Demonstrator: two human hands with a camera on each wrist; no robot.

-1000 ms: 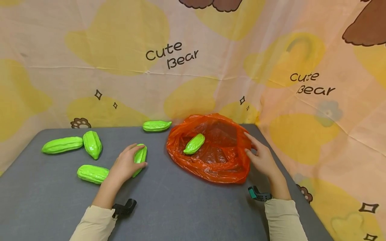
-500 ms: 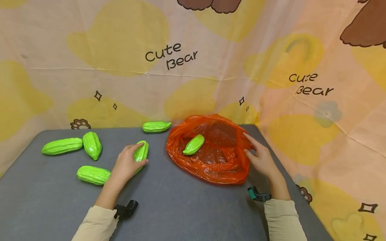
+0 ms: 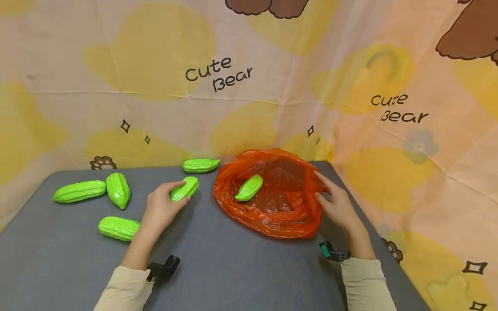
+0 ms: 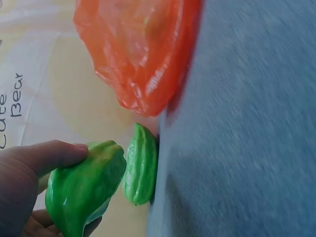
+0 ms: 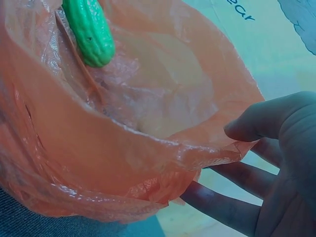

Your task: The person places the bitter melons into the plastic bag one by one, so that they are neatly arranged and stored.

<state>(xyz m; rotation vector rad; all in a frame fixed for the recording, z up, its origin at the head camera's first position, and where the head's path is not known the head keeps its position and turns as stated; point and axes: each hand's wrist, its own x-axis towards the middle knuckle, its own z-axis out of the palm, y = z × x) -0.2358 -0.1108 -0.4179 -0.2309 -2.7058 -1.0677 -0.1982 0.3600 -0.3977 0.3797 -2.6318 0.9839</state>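
Observation:
My left hand grips a glossy bright-green bitter melon between thumb and fingers, raised a little above the grey table. In the left wrist view, the thumb lies across the near side of this melon and other fingers are partly hidden behind it. A red plastic bag stands with its mouth spread wide, right of the melon. My right hand pinches the bag's right rim; in the right wrist view the thumb is inside and fingers lie outside. Another bitter melon rests inside the bag.
At the table's back edge lies a bitter melon, left of the bag. Further left are a long melon, one touching its end, and one beside my left forearm. A printed cloth wall closes off the back and right.
My left hand has lifted its bitter melon from the table and tilted it toward the bag. My right hand and the bag have stayed put.

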